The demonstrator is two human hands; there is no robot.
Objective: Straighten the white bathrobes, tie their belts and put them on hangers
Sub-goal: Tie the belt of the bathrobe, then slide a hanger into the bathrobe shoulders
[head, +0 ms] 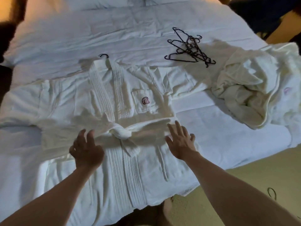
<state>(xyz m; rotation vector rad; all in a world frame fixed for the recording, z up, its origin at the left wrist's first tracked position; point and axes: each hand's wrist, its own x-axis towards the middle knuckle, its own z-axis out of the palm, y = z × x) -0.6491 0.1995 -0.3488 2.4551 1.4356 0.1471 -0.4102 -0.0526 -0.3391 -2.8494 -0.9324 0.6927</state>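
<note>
Left hand (86, 149) flat on the robe's waist, fingers spread and straight, gripping nothing, just left of the knot. White bathrobe (114, 101) spread face-up on the bed (48, 38), collar toward the pillows, hem hanging over the near edge. Hook of a dark hanger (104, 55) protruding at the collar. Belt (121, 133) tied, knot at centre waist between the two hands, one tail lying down the front. Chest pocket with a red emblem (145, 100) right of the lapels. Right hand (180, 141) laid flat on the belt's right side, fingers extended, holding nothing. Farther back, pile of dark hangers (189, 48) loose on the sheet. At far right, second bathrobe (247, 88) crumpled in a heap, near the bed edge.
</note>
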